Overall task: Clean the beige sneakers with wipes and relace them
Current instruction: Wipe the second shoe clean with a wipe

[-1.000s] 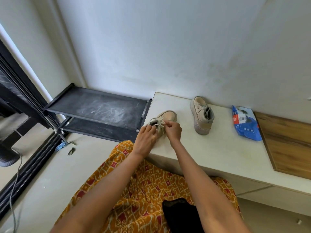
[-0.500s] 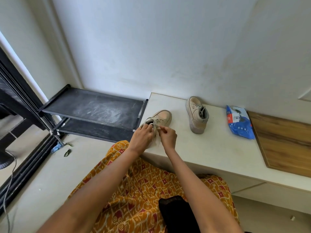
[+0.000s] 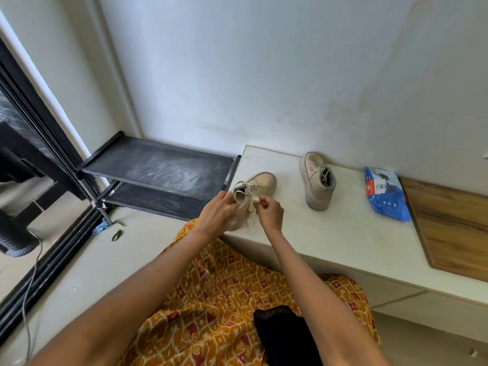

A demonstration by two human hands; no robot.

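Near sneaker btwn left hand & right hand.

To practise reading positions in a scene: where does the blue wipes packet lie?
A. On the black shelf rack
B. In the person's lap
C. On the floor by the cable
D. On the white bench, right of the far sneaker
D: the blue wipes packet lies on the white bench, right of the far sneaker.
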